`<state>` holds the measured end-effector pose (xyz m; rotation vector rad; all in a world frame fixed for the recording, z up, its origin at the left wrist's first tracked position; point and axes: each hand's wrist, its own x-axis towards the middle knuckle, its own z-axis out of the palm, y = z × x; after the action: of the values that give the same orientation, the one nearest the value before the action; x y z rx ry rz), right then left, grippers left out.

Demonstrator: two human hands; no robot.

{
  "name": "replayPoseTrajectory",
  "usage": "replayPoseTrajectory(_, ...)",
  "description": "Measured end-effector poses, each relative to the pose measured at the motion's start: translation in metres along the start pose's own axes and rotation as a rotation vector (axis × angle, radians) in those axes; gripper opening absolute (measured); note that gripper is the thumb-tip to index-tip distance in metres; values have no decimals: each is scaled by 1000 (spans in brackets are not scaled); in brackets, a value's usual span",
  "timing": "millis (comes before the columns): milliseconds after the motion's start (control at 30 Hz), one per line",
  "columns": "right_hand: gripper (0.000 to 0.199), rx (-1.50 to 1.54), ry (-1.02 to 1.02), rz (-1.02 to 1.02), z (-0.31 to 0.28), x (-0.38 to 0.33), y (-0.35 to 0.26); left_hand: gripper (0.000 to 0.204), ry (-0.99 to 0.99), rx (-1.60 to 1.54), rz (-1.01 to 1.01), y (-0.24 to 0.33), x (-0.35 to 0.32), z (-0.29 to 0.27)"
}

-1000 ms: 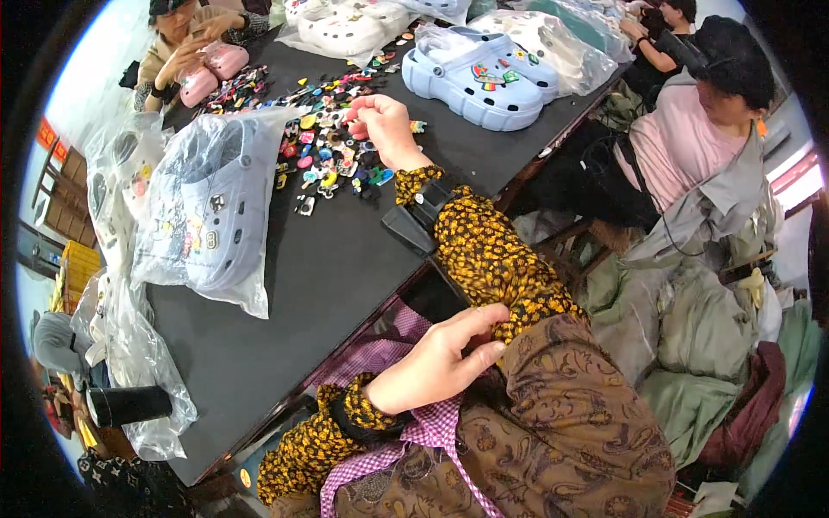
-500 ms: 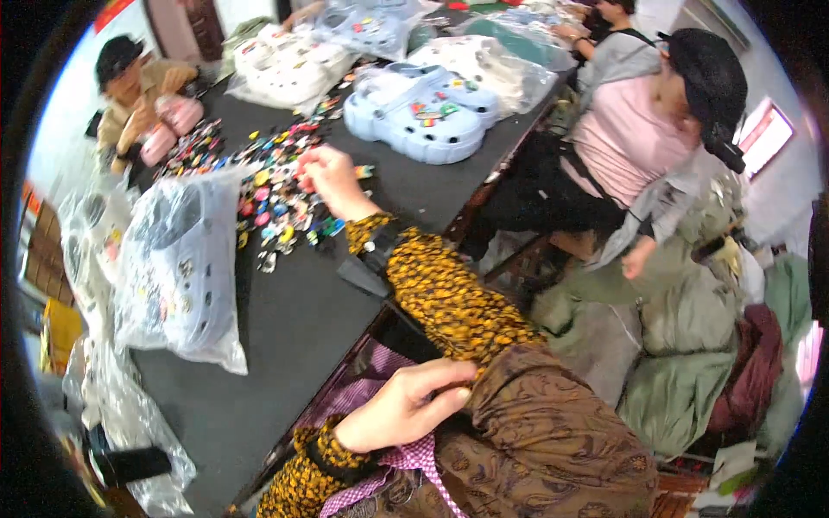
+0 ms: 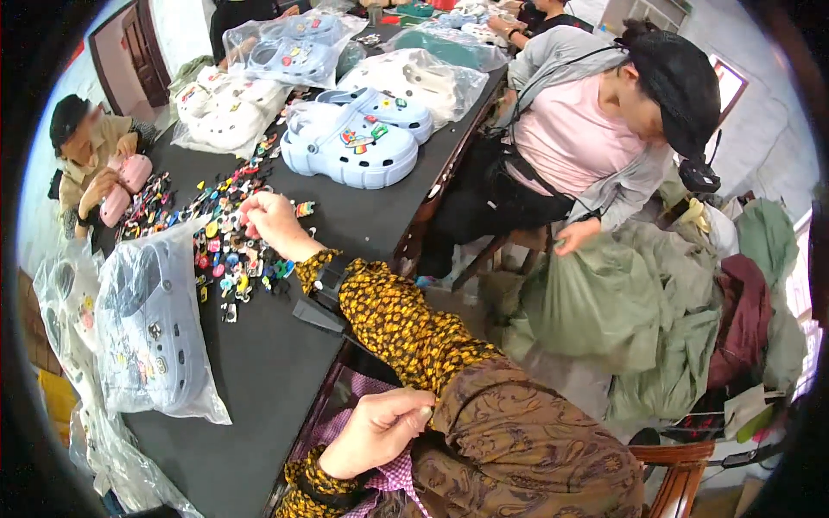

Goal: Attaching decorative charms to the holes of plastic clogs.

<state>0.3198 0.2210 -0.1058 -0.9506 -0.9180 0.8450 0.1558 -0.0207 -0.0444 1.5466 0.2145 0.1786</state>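
Left of the frame's centre, the right hand hovered at the near edge of a loose heap of small colourful charms, its fingers curled in toward the thumb; whether a charm sat between the fingertips could not be told. The left hand was low in the centre, beside the right arm's yellow-and-black sleeve, thumb and fingers drawn close together; whether they gripped anything could not be told either. The heap lay on a black tabletop, spreading toward the upper left. Just above and right of it stood a pair of light-blue clogs with charms on the nearer one. At left, a clear bag lay around a blue clog, also charmed, and white clogs lay bagged at upper left. In the far left part, a co-worker held pink clogs. At upper right, a person in a pink shirt leaned over, one hand on green cloth.
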Motion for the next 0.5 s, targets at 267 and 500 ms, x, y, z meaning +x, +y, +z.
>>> replayPoseTrajectory(267, 15, 4, -9, -22, -1, -1, 1, 22, 186, 381, 130, 25, 8, -5)
replayPoseTrajectory(500, 16, 8, -22, -21, 4, -2, -4, 9, 68, 233, 66, 10, 5, -2)
